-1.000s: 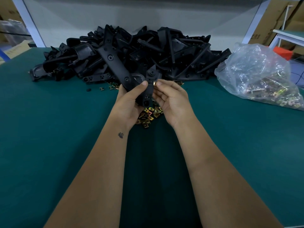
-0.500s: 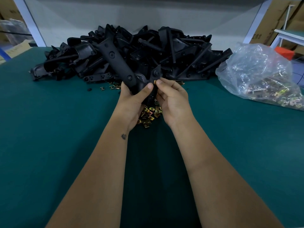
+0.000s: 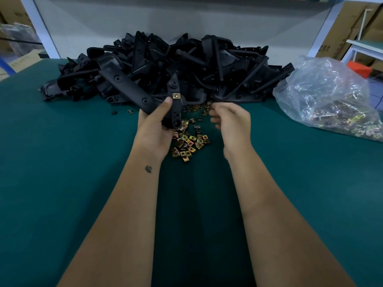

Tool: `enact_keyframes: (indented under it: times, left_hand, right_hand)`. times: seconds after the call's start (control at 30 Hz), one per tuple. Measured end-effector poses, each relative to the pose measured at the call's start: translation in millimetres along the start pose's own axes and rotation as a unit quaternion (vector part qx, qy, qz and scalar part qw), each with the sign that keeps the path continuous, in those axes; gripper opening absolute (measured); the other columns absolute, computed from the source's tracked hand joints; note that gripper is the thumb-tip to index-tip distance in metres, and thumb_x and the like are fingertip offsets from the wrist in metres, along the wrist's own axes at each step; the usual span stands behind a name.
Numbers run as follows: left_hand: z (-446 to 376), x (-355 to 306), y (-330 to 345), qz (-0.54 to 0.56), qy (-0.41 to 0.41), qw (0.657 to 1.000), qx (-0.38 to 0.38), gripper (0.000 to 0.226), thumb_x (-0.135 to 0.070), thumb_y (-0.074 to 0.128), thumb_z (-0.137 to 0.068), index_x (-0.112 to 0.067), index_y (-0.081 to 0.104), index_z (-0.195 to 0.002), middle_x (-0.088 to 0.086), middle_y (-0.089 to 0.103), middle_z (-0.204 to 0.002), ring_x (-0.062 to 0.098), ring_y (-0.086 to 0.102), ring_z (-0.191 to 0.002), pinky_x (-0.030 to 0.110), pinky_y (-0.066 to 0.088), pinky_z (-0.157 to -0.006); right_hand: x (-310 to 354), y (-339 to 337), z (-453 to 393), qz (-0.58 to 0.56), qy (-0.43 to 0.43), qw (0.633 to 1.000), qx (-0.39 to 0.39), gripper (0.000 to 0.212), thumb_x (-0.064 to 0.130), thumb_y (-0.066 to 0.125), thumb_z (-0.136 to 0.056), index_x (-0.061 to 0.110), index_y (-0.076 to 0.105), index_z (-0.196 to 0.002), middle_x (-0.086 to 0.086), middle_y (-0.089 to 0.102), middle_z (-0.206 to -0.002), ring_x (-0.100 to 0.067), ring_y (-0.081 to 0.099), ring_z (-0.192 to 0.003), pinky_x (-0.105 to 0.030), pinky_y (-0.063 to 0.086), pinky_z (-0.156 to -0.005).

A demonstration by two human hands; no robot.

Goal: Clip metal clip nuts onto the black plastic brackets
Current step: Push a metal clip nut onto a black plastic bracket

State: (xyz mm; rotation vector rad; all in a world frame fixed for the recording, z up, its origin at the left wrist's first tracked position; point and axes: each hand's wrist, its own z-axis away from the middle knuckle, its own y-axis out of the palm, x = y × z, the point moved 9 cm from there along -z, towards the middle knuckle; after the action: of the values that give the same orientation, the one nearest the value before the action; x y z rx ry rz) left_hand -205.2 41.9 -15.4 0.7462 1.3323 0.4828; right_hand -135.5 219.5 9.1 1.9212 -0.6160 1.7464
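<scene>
Bracket [image 3: 175,112] in left hand [image 3: 154,131] | clip nut [image 3: 176,96] beside thumb | right hand [image 3: 232,123] apart

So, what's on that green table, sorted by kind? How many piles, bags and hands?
Piles of black plastic brackets: 1
Brackets held in the left hand: 1, with a clip nut on it
Loose heaps of clip nuts: 1
Clear bags of clip nuts: 1
Hands: 2, counting the right hand
Total: 6

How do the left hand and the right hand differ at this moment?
The left hand grips a black plastic bracket carrying a brass-coloured metal clip nut; the right hand holds no bracket. The left is raised; the right reaches toward loose clip nuts. Both are bare.
</scene>
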Motion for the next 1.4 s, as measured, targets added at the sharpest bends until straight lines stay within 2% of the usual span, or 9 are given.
enact_keyframes:
  times: [0.2,0.27,0.33,0.6,0.87,1.03,1.2,1.3,1.4]
  left_hand:
    - [0,4,0,0.014,-0.020,1.000,-0.004,0.033,-0.006,0.065,-0.093,-0.014,0.053,-0.123,0.009,0.068,-0.126,0.019,0.068,-0.110,0.032,0.058,-0.080]
    - [1,5,2,0.004,-0.022,1.000,0.003,0.034,-0.005,0.064,-0.093,-0.013,0.052,-0.125,0.009,0.067,-0.126,0.019,0.070,-0.105,0.030,0.058,-0.076]
    - [2,6,3,-0.001,-0.024,1.000,0.003,0.033,-0.005,0.064,-0.093,-0.013,0.052,-0.123,0.009,0.067,-0.124,0.018,0.070,-0.101,0.030,0.058,-0.074]
    - [4,7,8,-0.010,-0.026,1.000,0.014,0.031,-0.002,0.062,-0.094,-0.013,0.053,-0.120,0.009,0.067,-0.121,0.019,0.069,-0.101,0.034,0.058,-0.082]
    - [5,7,7,-0.017,-0.030,0.999,0.003,0.038,-0.002,0.062,-0.094,-0.012,0.051,-0.128,0.012,0.064,-0.130,0.021,0.067,-0.106,0.034,0.057,-0.081]
    - [4,6,6,-0.019,-0.028,0.999,0.001,0.037,-0.003,0.062,-0.094,-0.012,0.051,-0.128,0.011,0.066,-0.127,0.019,0.068,-0.102,0.033,0.057,-0.076]
    - [4,7,5,-0.019,-0.030,0.999,-0.004,0.036,-0.003,0.062,-0.094,-0.012,0.052,-0.128,0.010,0.068,-0.120,0.019,0.070,-0.098,0.034,0.058,-0.076]
    - [5,7,3,-0.013,-0.035,0.999,-0.014,0.043,-0.005,0.063,-0.094,-0.010,0.051,-0.134,0.012,0.066,-0.128,0.021,0.069,-0.105,0.035,0.058,-0.079]
    - [7,9,4,-0.025,-0.052,0.998,-0.015,0.050,-0.010,0.063,-0.094,-0.009,0.048,-0.141,0.008,0.067,-0.124,0.020,0.066,-0.104,0.031,0.058,-0.068]
  right_hand:
    - [-3,10,1,0.276,-0.041,0.959,0.047,0.024,0.021,0.058,-0.088,0.036,0.066,-0.072,0.017,0.065,-0.077,-0.015,0.063,-0.085,-0.037,0.051,-0.077]
    - [-6,25,4,0.378,-0.079,0.919,0.087,0.012,0.034,0.060,-0.089,0.033,0.072,-0.087,0.006,0.067,-0.095,-0.026,0.057,-0.104,-0.036,0.046,-0.086]
    - [-8,35,6,0.489,-0.126,0.857,0.098,0.028,0.044,0.060,-0.089,0.028,0.072,-0.108,-0.002,0.061,-0.113,-0.029,0.047,-0.113,-0.033,0.032,-0.084]
    - [-5,41,8,0.524,-0.161,0.830,0.104,0.035,0.045,0.058,-0.091,0.032,0.065,-0.123,-0.004,0.055,-0.119,-0.029,0.041,-0.115,-0.034,0.025,-0.082]
    - [-4,44,9,0.495,-0.155,0.848,0.107,0.015,0.034,0.061,-0.092,0.026,0.071,-0.101,-0.003,0.060,-0.111,-0.029,0.044,-0.112,-0.034,0.027,-0.080]
    - [-4,47,12,0.430,-0.151,0.880,0.131,0.009,0.020,0.063,-0.089,0.017,0.070,-0.093,-0.002,0.067,-0.099,-0.029,0.054,-0.104,-0.038,0.043,-0.090]
    - [0,42,12,0.266,-0.118,0.950,0.114,0.016,0.011,0.063,-0.088,0.024,0.063,-0.095,0.013,0.063,-0.080,-0.005,0.061,-0.078,-0.020,0.046,-0.066]
    - [0,37,8,0.140,-0.088,0.981,0.105,0.028,0.008,0.060,-0.091,0.024,0.068,-0.112,0.013,0.067,-0.087,0.004,0.061,-0.080,-0.011,0.047,-0.071]
    - [-3,34,7,0.052,-0.044,0.992,0.105,0.027,0.005,0.058,-0.093,0.028,0.072,-0.099,0.014,0.068,-0.088,0.002,0.063,-0.081,-0.017,0.052,-0.077]
